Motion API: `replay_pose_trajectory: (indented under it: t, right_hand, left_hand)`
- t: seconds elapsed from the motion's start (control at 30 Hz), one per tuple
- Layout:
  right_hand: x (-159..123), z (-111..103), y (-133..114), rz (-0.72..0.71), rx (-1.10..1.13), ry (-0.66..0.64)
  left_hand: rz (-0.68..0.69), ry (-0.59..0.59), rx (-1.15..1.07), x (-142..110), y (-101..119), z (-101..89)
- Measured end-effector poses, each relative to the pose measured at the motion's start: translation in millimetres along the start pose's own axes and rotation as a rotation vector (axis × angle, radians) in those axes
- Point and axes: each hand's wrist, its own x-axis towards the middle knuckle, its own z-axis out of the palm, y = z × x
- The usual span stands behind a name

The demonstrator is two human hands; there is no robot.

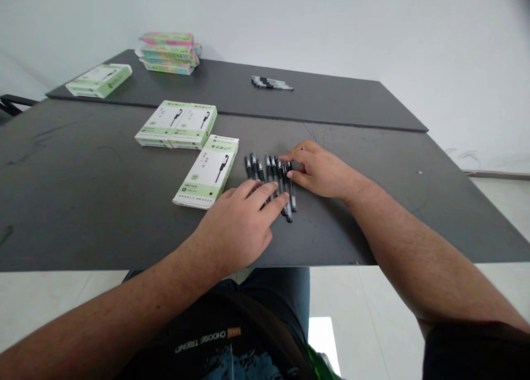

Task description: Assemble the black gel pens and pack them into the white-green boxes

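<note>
Several clear pens with black caps (271, 173) lie side by side on the dark table, their caps pointing away from me. My left hand (244, 217) rests over their near part with its fingers stretched and apart, hiding some of the barrels. At the capped ends on the right, my right hand (317, 169) has thumb and forefinger around a pen (293, 195) at the edge of the row. Just left of the pens, a white and green pen box (209, 173) lies flat and slanted, close to my left hand.
Two similar boxes (178, 123) lie together farther back, and another box (99, 80) is at the far left. A stack of pink and green packs (168, 54) stands at the back. Several more pens (271, 83) lie on the rear table (331, 101) near the wall.
</note>
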Motion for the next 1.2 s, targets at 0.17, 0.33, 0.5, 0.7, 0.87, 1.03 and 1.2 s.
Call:
replay_pose_trajectory:
  t: [0.17, 0.33, 0.5, 0.7, 0.87, 1.03, 1.2]
  right_hand:
    - [1, 0, -1, -0.018, 0.032, -0.010]
    - [1, 1, -1, -0.074, 0.043, -0.033]
    - [1, 1, 0, -0.054, 0.014, -0.048]
    - [3, -4, 13, -0.008, -0.064, -0.018]
    - [5, -8, 31, 0.082, -0.117, -0.003]
    - [7, -11, 51, 0.107, -0.161, 0.051]
    - [5, -14, 64, 0.139, -0.186, 0.088]
  left_hand:
    - [-0.019, -0.031, -0.014, 5, 10, 1.7]
    - [-0.022, -0.021, -0.033, 4, 9, 5.3]
    - [-0.022, -0.011, -0.052, 2, 7, 8.0]
    - [-0.043, -0.001, -0.071, -1, 8, 10.8]
    - [-0.067, 0.038, -0.062, -5, 9, 13.8]
    - [-0.070, 0.060, -0.073, -6, 9, 15.7]
    - [-0.067, 0.058, -0.091, -6, 8, 16.1]
